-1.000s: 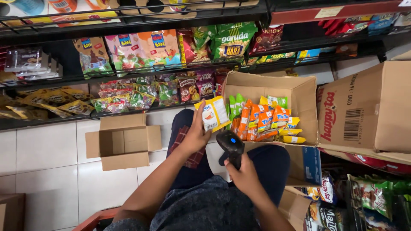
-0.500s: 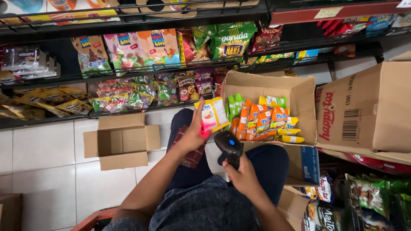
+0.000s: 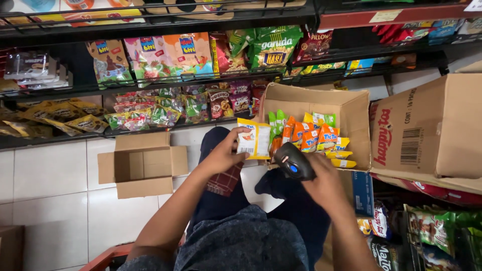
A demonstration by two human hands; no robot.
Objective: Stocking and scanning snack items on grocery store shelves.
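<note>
Two hands: left [image 3: 224, 156] gripping one yellow-white snack packet [image 3: 253, 140], right [image 3: 321, 181] clutching one black scanner [image 3: 294, 161].

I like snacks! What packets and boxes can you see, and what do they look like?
Snack packet: flat, yellow and white, in the left hand.
Scanner: black, in the right hand.
Snack box: brown, open, full of orange, green and yellow packets.
Empty box: brown, on the floor.
</note>
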